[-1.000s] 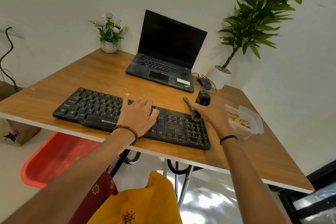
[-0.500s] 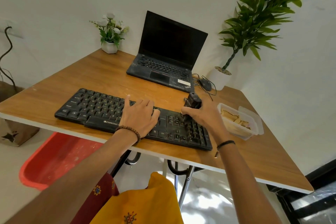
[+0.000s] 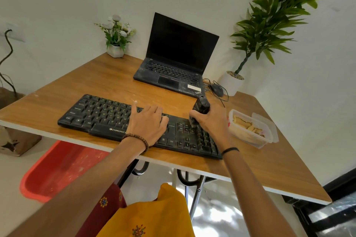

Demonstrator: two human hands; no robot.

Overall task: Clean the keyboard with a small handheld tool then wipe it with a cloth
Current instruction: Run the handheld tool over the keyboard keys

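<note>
The black keyboard (image 3: pixel 107 115) lies along the near edge of the wooden desk (image 3: pixel 96 81), its right end angled a little toward the person. The left hand (image 3: pixel 148 121) rests flat on the middle of it, fingers spread over the keys, a beaded bracelet on the wrist. The right hand (image 3: pixel 212 119) is wrapped around a small black handheld tool (image 3: pixel 201 106), held nearly upright with its lower end down on the keys just left of the number pad. Behind the keyboard, an open laptop (image 3: pixel 173 57) with a dark screen sits well apart from it, and a wired mouse (image 3: pixel 216 89) lies beside the laptop's right corner. A clear plastic container (image 3: pixel 250 131) stands just right of the keyboard. 2 potted plants stand at the back by the wall.
</note>
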